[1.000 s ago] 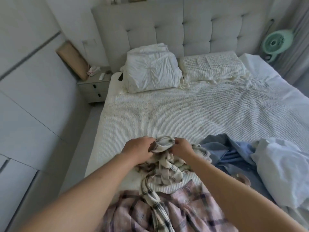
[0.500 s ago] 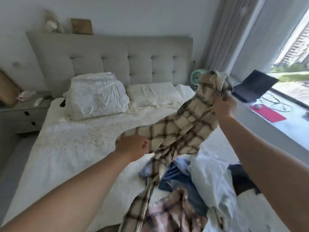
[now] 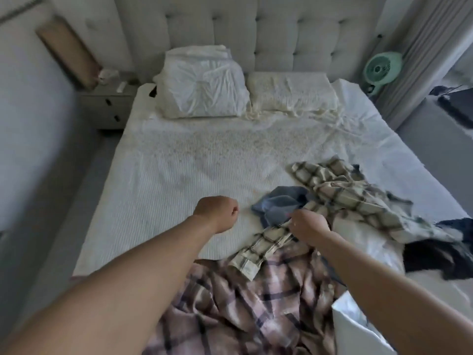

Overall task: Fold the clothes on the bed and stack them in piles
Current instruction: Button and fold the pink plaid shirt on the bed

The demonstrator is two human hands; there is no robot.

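Note:
A beige plaid shirt [image 3: 353, 196] lies spread across the right side of the bed [image 3: 179, 175], over a blue garment [image 3: 279, 203]. My right hand [image 3: 308, 226] pinches the shirt near its sleeve, whose cuff end [image 3: 252, 260] trails toward me. My left hand [image 3: 217, 212] hovers over bare sheet to the left, fingers curled, holding nothing. A pink plaid garment [image 3: 243, 303] is bunched at the near edge. A white garment [image 3: 368, 242] and a dark navy one [image 3: 448, 252] lie at the right.
Two pillows [image 3: 202, 85] sit against the tufted headboard [image 3: 268, 29]. A nightstand [image 3: 110, 103] stands left of the bed. A green fan [image 3: 381, 69] stands at the right, by a curtain. A white item [image 3: 358, 334] pokes in at the bottom right.
The beige plaid shirt, held up in the air half a second ago, now lies on the bed at the right. My left hand has let go of it. The view has tilted down.

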